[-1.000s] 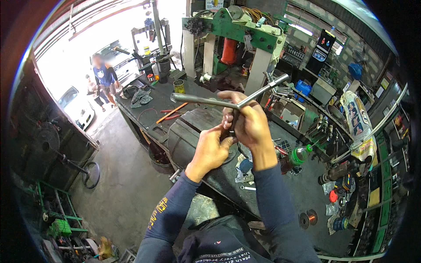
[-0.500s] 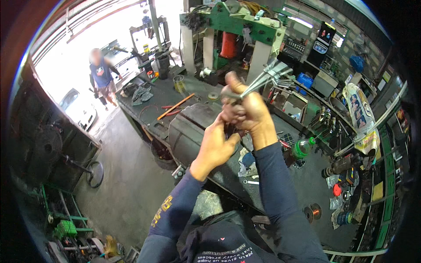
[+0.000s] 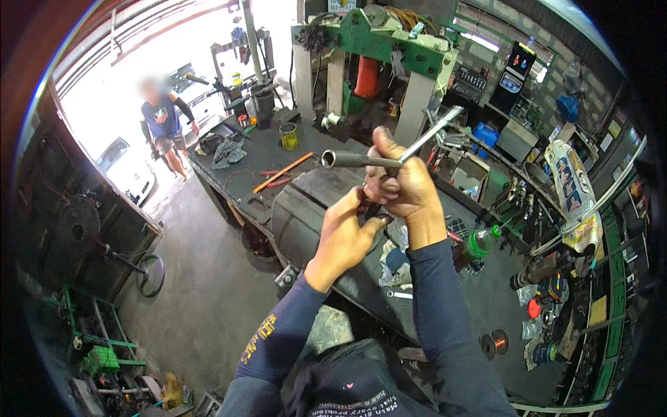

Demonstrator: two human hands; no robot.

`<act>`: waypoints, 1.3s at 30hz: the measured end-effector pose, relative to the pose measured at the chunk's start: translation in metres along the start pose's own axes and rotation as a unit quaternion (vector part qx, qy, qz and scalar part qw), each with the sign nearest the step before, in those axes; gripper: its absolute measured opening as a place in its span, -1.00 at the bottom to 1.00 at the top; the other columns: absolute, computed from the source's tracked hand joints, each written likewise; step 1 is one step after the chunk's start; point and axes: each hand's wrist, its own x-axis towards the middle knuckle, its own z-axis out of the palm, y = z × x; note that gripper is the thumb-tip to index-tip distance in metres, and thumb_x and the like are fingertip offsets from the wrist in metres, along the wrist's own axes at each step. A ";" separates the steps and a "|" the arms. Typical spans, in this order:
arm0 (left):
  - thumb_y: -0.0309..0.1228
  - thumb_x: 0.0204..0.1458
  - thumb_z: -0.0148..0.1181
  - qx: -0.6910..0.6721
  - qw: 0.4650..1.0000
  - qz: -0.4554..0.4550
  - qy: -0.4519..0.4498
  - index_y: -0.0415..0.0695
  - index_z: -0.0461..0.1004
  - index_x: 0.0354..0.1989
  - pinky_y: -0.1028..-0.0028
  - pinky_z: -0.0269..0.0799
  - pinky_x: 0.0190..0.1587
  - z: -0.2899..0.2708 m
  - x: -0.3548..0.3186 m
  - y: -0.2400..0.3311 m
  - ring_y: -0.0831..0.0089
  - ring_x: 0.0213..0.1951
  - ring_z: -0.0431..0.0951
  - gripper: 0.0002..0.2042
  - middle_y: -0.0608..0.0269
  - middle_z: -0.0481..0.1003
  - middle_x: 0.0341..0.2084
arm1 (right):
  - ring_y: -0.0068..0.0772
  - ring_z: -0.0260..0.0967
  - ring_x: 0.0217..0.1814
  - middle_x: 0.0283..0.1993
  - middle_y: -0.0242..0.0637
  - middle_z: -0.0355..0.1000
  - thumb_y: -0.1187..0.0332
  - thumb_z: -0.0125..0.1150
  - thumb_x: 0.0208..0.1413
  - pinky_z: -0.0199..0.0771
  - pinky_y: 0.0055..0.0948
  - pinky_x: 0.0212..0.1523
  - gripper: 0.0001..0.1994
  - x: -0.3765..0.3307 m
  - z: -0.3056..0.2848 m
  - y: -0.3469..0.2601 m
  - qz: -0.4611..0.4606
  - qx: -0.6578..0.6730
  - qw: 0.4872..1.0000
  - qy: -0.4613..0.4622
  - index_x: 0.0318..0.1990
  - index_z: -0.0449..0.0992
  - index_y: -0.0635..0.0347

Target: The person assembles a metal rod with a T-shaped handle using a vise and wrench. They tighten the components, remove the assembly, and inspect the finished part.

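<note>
My right hand is closed around a socket wrench, its thumb raised. The wrench's dark hollow socket end points left, and its shiny bar slants up to the right. Just below, my left hand has its fingers and thumb curled in close to the right hand; what lies between them is dark and mostly hidden. Both hands are over a large dark rounded casing on the dark workbench. A rag and a combination wrench lie beside my right forearm.
Left of the casing lie an orange strip and red-handled pliers. A yellow can stands farther back. At right are a green-capped bottle and a copper wire spool. A green press frame rises behind. Another person is at the far left.
The wrench has swung from a motion blur to a clear pose with its socket end leftward. My hands stay close together. The other person has stepped slightly nearer.
</note>
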 end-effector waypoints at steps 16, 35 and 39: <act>-0.46 0.08 0.26 0.101 0.983 0.024 0.152 -0.23 0.41 -0.27 0.20 0.44 -0.18 0.018 -0.002 -0.015 0.11 -0.27 0.51 -0.84 0.04 0.46 -0.37 | -0.43 0.51 -0.05 -0.10 -0.21 0.52 0.14 0.18 0.40 0.55 -0.43 0.00 -0.52 -0.043 0.064 0.065 -0.434 -0.278 0.809 0.282 0.19 0.43 0.45; -0.71 -0.01 0.23 -0.043 0.997 -0.069 -0.008 -0.31 0.36 0.17 0.28 0.46 0.15 0.007 -0.001 -0.018 0.17 0.10 0.55 -0.50 -0.12 0.52 0.03 | -0.70 0.24 -0.58 -0.56 -0.49 0.34 0.16 0.07 0.47 0.19 -0.63 -0.56 -0.65 -0.016 0.034 0.047 -0.305 -0.111 0.922 0.213 -0.16 0.58 0.31; -0.70 0.04 0.21 -0.005 0.995 -0.056 -0.084 -0.34 0.53 0.07 0.35 0.51 0.10 -0.020 0.002 0.004 0.33 0.04 0.65 -0.63 -0.13 0.65 -0.10 | -0.66 0.22 -0.61 -0.60 -0.47 0.31 0.17 0.09 0.46 0.10 -0.61 -0.59 -0.66 -0.012 0.033 0.040 -0.287 -0.123 0.923 0.225 -0.19 0.58 0.31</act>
